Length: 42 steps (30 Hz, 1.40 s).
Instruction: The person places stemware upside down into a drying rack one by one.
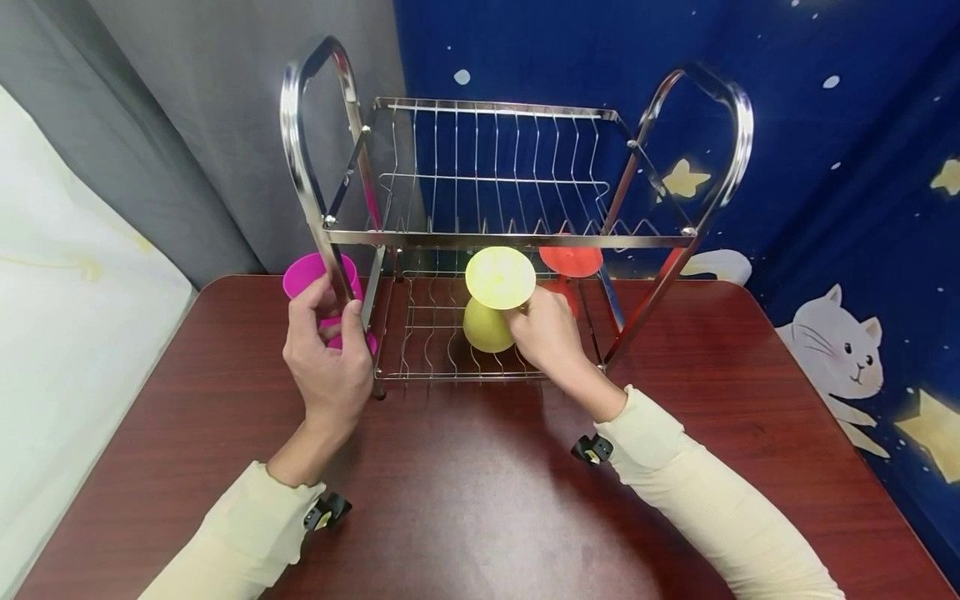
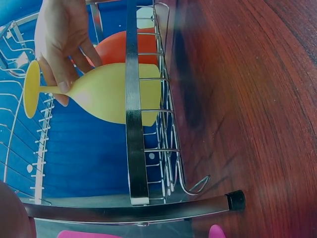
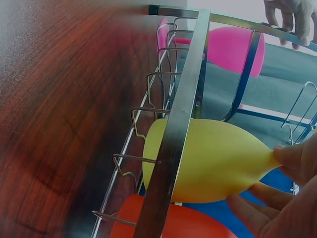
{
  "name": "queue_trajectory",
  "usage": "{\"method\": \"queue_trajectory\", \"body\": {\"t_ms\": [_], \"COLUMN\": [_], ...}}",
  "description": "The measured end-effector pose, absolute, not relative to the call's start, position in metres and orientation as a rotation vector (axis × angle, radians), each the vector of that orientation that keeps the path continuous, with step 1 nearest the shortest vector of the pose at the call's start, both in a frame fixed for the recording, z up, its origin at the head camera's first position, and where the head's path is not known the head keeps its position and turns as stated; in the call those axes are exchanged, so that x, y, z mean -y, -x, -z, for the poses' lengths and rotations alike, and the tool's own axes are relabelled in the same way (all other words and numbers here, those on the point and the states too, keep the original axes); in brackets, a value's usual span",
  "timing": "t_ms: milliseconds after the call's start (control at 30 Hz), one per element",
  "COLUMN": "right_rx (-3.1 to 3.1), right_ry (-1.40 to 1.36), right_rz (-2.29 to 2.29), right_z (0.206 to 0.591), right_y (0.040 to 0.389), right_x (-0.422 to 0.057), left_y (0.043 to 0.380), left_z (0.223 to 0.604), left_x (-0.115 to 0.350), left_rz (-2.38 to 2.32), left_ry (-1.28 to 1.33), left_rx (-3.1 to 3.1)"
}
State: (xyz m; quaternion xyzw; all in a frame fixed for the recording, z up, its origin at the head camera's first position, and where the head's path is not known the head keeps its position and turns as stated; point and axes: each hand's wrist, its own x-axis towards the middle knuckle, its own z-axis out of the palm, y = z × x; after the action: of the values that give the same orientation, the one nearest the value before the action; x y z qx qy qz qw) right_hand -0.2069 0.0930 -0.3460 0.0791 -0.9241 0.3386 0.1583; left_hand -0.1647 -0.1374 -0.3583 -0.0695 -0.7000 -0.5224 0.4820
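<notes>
A two-tier metal dish rack (image 1: 517,242) stands on the table. My left hand (image 1: 330,358) grips its front left post, thumb on the near side. My right hand (image 1: 550,332) pinches the stem of a yellow goblet (image 1: 489,332), which is upside down with its foot on top. In the left wrist view the goblet's rim (image 2: 151,94) is down at the lower tier's wires. Just behind and right of it, a red goblet (image 1: 572,260) also stands upside down in the lower tier. Left of the rack, outside it, a pink goblet (image 1: 300,275) stands upright on the table.
The rack's upper tier (image 1: 495,179) of wire slots overhangs the goblets. A brown wooden table (image 1: 480,500) extends in front. Behind hang a grey curtain (image 1: 180,108) and a blue one (image 1: 540,50) with stars and a cat.
</notes>
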Motion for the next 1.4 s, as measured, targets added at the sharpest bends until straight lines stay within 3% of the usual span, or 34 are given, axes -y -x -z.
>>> {"method": "queue_trajectory", "body": {"t_ms": [1400], "right_rx": [2.720], "right_ry": [-0.173], "right_rz": [-0.880], "right_z": [0.347], "right_y": [0.221], "right_x": [-0.088], "left_y": [0.165], "left_z": [0.359], "left_x": [0.138], "left_rz": [1.279], "left_ry": [0.163], "left_rx": [1.706]}}
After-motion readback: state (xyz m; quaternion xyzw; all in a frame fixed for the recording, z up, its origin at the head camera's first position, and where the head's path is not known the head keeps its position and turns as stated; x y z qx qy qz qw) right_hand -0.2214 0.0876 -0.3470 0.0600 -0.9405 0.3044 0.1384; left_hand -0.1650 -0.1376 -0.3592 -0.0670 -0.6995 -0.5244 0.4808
